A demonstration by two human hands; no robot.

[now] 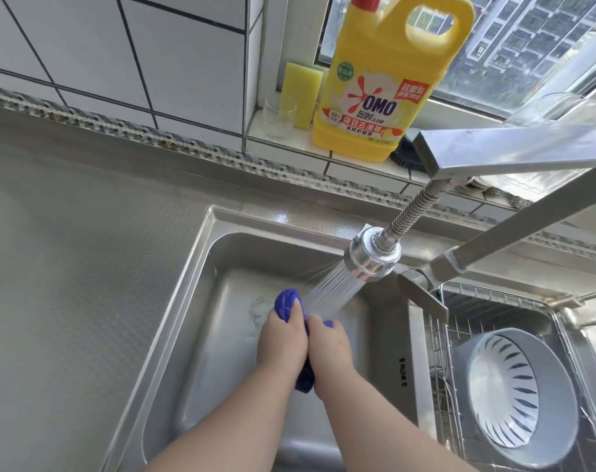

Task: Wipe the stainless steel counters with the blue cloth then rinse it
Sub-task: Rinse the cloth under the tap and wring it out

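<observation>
Blue cloth (287,304) in tight two-hand grip, L (283,338) + R (330,349), mid-sink (201,253) under spray.

Two hands over the basin, left hand (283,338) and right hand (330,349), with one blue cloth (287,303) bunched between them; one spray head (372,257) running on one faucet (514,151). Two sink basins: left basin (201,301) and right basin (562,318), the right one holding one wire rack (439,352) and one grey colander bowl (517,390). On the sill: one yellow detergent jug (388,76), one yellow sponge (301,93), one dark brush (407,153), and two clear glasses, near glass (278,117) and far glass (558,109).
</observation>
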